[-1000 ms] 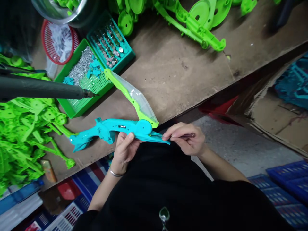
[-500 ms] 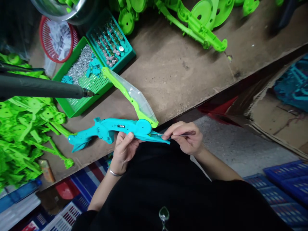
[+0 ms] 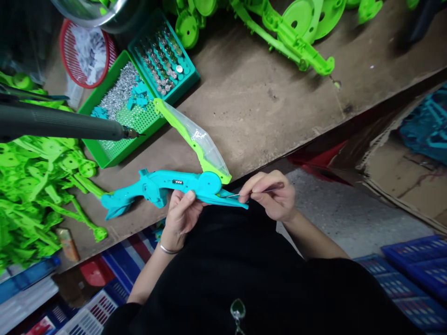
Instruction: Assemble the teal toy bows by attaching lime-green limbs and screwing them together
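A turquoise plastic toy body [image 3: 188, 182] lies across the front of the table edge, with a lime-green and clear arm [image 3: 197, 139] hinged at its round boss. My left hand [image 3: 183, 214] is closed around its underside, the thumb pressed on the near face. In my right hand [image 3: 270, 195] is a slim metal tool [image 3: 233, 195], pinched between thumb and fingers. Its thin tip reaches into the gap at the body's right end, beside a green part there. Whether the tip touches anything inside is hidden.
A hanging electric screwdriver [image 3: 70, 123] points over a green basket [image 3: 104, 160] of screws and turquoise bits. A teal tray [image 3: 195, 81] of small metal parts and a red basket [image 3: 64, 63] stand behind. Lime-green parts [image 3: 35, 186] pile up left; a cardboard box [image 3: 387, 158] stands right.
My right fingers and the slim tool have tilted slightly, the tool's rear end now higher. My left hand and the toy body hold nearly the same pose; the whole view has shifted a little.
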The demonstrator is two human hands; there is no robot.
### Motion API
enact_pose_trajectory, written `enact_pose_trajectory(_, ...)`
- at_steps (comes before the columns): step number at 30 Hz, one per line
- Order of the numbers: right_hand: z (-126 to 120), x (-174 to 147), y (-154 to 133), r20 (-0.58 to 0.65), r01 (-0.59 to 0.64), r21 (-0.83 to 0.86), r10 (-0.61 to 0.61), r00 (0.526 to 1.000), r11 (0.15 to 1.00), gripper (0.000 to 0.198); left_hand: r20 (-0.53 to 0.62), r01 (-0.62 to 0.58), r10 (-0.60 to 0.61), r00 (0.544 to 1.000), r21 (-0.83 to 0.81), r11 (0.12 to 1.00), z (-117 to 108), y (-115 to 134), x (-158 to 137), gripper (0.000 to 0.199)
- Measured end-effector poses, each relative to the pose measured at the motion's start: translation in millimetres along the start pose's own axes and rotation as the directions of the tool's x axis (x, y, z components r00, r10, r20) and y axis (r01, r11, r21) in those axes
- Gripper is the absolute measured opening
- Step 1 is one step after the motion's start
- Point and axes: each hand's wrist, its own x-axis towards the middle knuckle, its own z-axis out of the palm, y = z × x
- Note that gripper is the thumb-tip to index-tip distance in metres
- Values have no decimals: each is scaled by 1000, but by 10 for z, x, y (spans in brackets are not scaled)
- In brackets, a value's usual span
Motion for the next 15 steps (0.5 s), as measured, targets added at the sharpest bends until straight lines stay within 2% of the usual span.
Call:
enact_pose_trajectory(5,-2,-53,40,7,68,-41,-68,998,997,27,15,13,-13,1000,-5,1000,14,15,-2,34)
enact_pose_trajectory(10,34,-123,120,-45,171,-158,-180,983,973,23,28,14,-13,1000,-15,1000,24,25,3,32)
enact_pose_trajectory(15,54,-89,118,-180,79,-109,-97,979,991,16,24,0,0,1000,-23,1000,34,2,15,31)
